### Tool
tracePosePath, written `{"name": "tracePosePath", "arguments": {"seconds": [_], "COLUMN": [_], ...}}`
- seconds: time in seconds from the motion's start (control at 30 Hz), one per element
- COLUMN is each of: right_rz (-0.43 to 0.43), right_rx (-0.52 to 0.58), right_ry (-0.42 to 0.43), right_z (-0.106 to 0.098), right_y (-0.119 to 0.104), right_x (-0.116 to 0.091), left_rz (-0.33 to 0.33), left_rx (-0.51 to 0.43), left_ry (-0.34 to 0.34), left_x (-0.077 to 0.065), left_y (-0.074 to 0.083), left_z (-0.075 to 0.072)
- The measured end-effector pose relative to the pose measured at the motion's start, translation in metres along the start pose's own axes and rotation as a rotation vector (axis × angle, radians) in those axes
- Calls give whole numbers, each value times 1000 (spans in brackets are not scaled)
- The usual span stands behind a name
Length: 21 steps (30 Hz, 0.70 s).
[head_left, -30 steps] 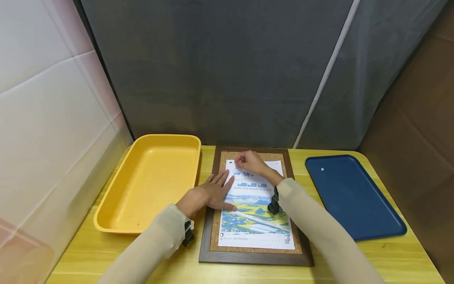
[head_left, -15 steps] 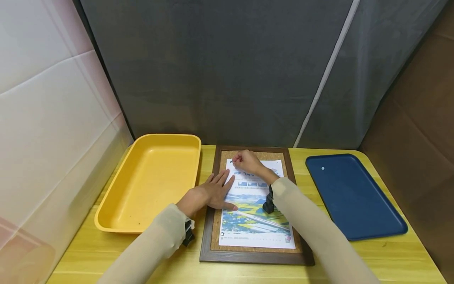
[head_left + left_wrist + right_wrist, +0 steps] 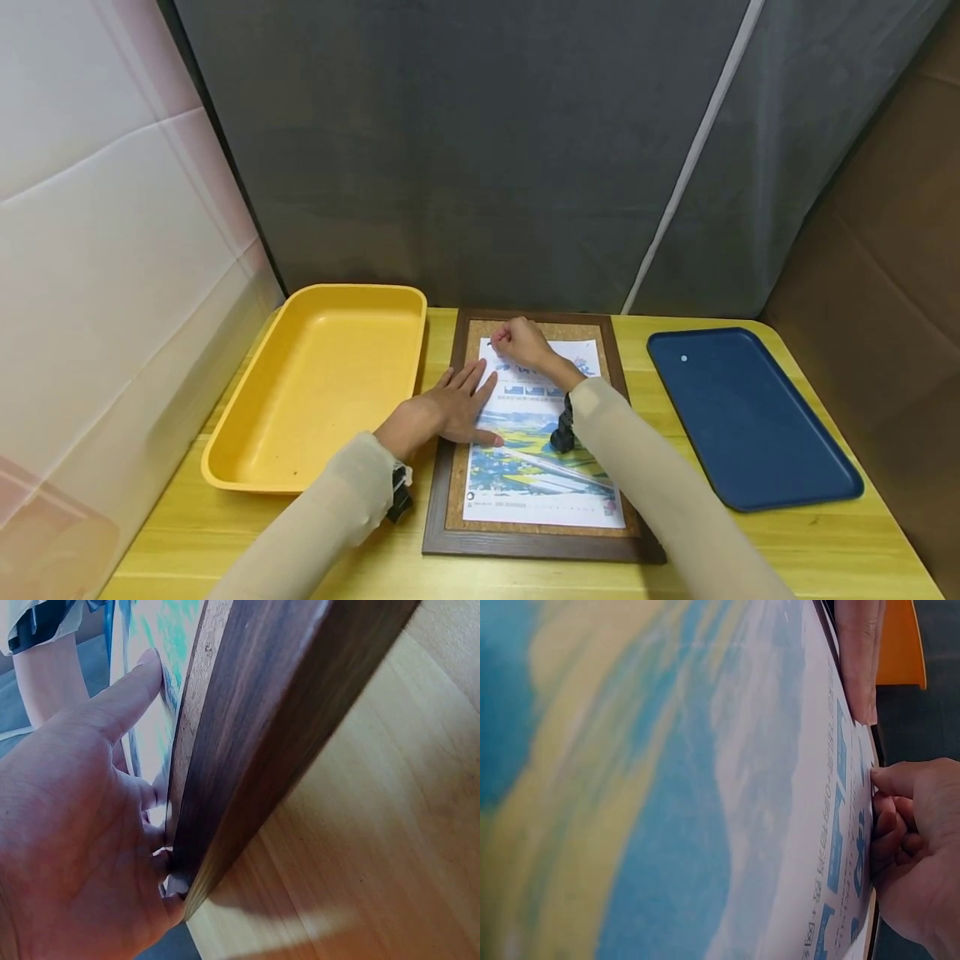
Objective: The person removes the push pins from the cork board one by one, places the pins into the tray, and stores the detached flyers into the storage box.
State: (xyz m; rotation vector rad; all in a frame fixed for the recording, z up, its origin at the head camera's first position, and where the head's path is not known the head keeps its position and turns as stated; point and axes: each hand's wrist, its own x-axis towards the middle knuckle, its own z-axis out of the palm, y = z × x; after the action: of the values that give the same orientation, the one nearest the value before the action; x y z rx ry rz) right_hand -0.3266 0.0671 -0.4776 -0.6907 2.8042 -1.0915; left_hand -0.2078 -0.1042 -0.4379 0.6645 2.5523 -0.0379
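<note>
A printed sheet of paper (image 3: 528, 492) with a blue, green and yellow landscape lies on a cork board (image 3: 551, 531) with a dark wooden frame. My left hand (image 3: 447, 410) rests spread across the sheet's left edge and the frame, its thumb on the picture, as the left wrist view also shows. At the sheet's far left corner is my right hand (image 3: 522, 343). In the right wrist view its thumb (image 3: 896, 778) touches the paper's edge while the other fingers are curled. A small dark spot (image 3: 491, 342) shows beside those fingertips; its kind is unclear.
Left of the board stands a deep yellow tray (image 3: 315, 392). A flat blue tray (image 3: 757, 417) lies to the right, with a small white round thing (image 3: 684, 358) at its far left. The wooden table (image 3: 375, 567) ends at a grey curtain (image 3: 450, 167) behind.
My right hand has shifted slightly left, onto the sheet's corner, partly covering the dark spot seen there earlier. Its wrist has also moved a little left. The left hand stays still.
</note>
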Motion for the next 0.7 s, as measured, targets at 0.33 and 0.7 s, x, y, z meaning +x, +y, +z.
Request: {"name": "tracePosePath", "arguments": {"seconds": [0.33,0.7], "right_rz": [29,46], "right_rx": [-21,-20], "right_ry": [-16,-33], "right_z": [-1,1], "right_y": [-4,-4], "right_x": [-1,-1], "left_rz": [-2,-10], "left_rx": [18,-14], "left_ry": [6,14], "left_x": [0,7], "left_y": [1,-3], "left_z": [0,6]}}
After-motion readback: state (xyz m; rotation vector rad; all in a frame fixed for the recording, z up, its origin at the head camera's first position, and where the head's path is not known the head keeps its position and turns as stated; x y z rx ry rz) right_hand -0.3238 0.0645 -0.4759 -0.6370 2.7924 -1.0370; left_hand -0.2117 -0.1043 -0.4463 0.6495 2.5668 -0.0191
